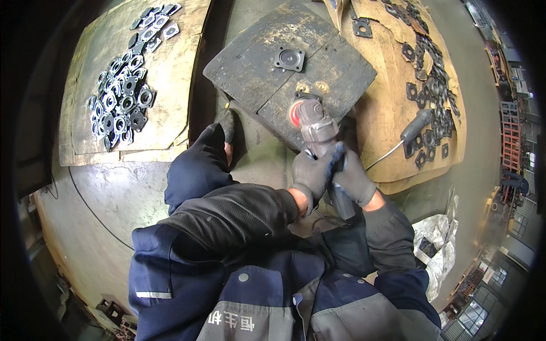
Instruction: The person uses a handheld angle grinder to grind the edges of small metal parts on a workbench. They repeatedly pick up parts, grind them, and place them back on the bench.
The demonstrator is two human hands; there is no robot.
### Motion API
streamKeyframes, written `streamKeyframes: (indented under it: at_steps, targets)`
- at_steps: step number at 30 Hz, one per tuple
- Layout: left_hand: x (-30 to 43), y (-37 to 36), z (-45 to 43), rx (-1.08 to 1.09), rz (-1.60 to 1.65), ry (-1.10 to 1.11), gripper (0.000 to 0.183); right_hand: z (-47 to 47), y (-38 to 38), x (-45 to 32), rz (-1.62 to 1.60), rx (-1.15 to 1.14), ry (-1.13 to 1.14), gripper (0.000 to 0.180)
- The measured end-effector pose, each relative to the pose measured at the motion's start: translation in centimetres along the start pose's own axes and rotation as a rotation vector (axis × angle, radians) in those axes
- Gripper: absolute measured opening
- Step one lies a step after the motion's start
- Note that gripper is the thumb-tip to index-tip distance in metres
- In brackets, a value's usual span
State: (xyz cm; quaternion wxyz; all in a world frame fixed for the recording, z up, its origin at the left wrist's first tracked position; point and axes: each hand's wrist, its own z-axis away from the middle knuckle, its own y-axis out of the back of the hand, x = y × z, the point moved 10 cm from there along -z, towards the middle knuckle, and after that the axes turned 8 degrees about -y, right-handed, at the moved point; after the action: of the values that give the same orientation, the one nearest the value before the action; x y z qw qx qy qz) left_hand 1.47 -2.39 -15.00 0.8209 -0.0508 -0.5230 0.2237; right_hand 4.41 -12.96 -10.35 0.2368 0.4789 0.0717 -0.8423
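Observation:
Both gloved hands are shut on an angle grinder (319, 128) with a red disc. My left hand (312, 175) grips it just behind the gear head, and my right hand (353, 175) holds the body close beside it. The disc lies at a dark square metal flange (305, 95) on a worn dark wooden block (256, 64), covering much of the flange. Another square flange (290, 59), with corner holes and a round recess, lies farther back on the block, apart from the grinder.
At the left, a board (170, 85) bears a heap of flanges (121, 102). Cardboard (384, 128) at the right carries darker flanges (431, 89) and a grey corded tool (416, 126). A cable (98, 217) crosses the floor; a white sack (441, 255) lies at lower right.

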Motion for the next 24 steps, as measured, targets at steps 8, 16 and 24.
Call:
streamKeyframes:
  at_steps: [8,16,24]
  targets:
    - [2.7,-1.4,-2.6,-0.022,-0.229,0.107,0.056,-2.4,1.9,0.9,-0.237,0.069,-0.072,0.053]
    - [2.3,-0.8,-1.3,-0.051,-0.285,0.091,0.057,-0.9,1.2,2.2,-0.140,0.104,-0.028,0.049]
    - [1.4,-2.3,-2.1,-0.131,-0.208,0.142,0.050,-0.8,2.3,1.6,-0.219,0.166,-0.005,0.044]
